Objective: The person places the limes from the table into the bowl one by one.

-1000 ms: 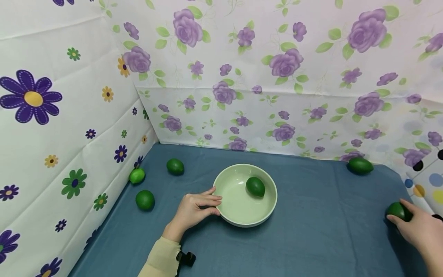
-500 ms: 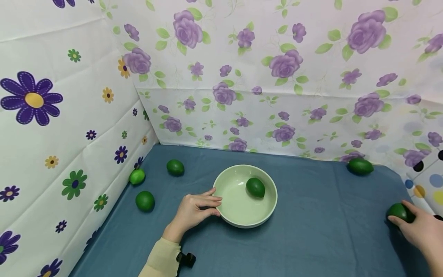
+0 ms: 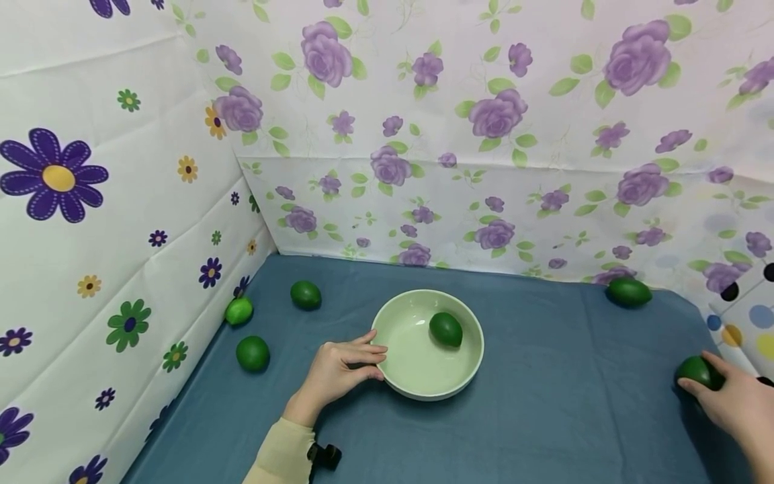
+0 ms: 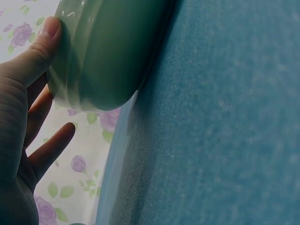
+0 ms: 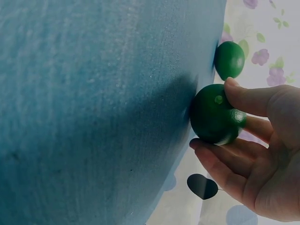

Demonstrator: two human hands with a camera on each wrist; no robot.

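In the head view a pale green bowl (image 3: 432,383) stands on the blue cloth, with one dark green lime (image 3: 445,329) lying inside it. My left hand (image 3: 341,366) holds the bowl at its left rim. Seen from the left wrist, the thumb (image 4: 44,42) lies against the bowl's side (image 4: 108,51), and one finger stands off it. At the far right my right hand (image 3: 734,396) grips another dark green lime (image 3: 695,371) between thumb and fingers. From the right wrist, that lime (image 5: 213,115) appears to touch or nearly touch the cloth.
Behind the right hand a dark green lime (image 3: 629,292) lies by the back wall. On the left are two dark limes, one farther back (image 3: 306,295) and one nearer (image 3: 252,353), plus a brighter lime (image 3: 239,310) against the flowered side cloth (image 3: 175,269).
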